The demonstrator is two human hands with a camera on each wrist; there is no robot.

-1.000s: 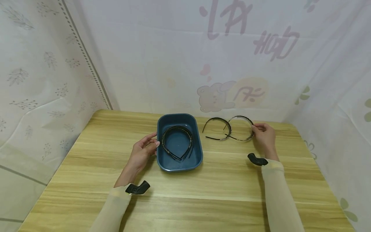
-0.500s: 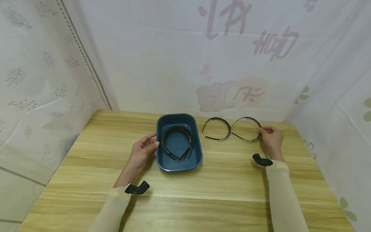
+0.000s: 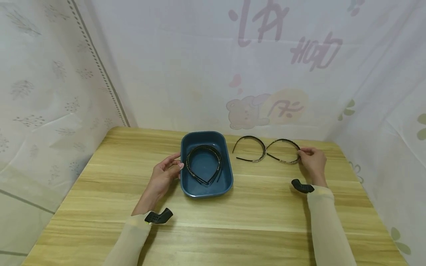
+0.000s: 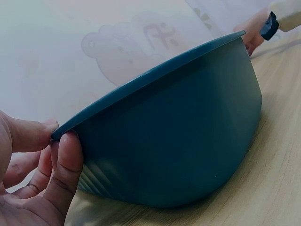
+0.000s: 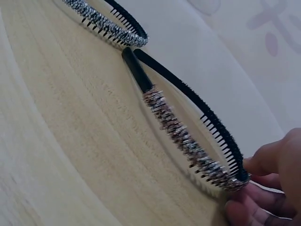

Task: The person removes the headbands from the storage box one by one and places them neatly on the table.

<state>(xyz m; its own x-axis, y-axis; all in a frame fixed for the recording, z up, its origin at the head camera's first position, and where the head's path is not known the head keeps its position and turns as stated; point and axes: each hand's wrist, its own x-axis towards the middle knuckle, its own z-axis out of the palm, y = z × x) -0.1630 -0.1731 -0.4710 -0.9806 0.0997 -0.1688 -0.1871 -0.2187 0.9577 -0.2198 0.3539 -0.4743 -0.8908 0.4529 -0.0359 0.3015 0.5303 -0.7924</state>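
Note:
My left hand (image 3: pixel 162 178) pinches the left rim of a blue plastic tub (image 3: pixel 203 191), thumb above and fingers beneath; the left wrist view shows this grip on the tub's rim (image 4: pixel 155 70). Several black headbands (image 3: pixel 200 147) lie nested inside the tub. At the right, my right hand (image 3: pixel 313 162) pinches the outer curve of a toothed headband (image 3: pixel 286 162) between thumb and fingers. Reddish and silver glitter covers that headband (image 5: pixel 181 134) in the right wrist view. Just left of it lies another headband (image 3: pixel 264 149) with silver glitter, its curve close to the held one's tips.
Everything stands on a wooden table (image 3: pixel 253 210). A patterned white cloth (image 3: pixel 173 74) hangs behind the table's back edge and along both sides. Black devices are strapped at both wrists, over light sleeves (image 3: pixel 323 214).
My right hand has drawn its headband to the right, so it no longer overlaps the neighbouring one, and has lowered it slightly. The left hand and tub keep their place.

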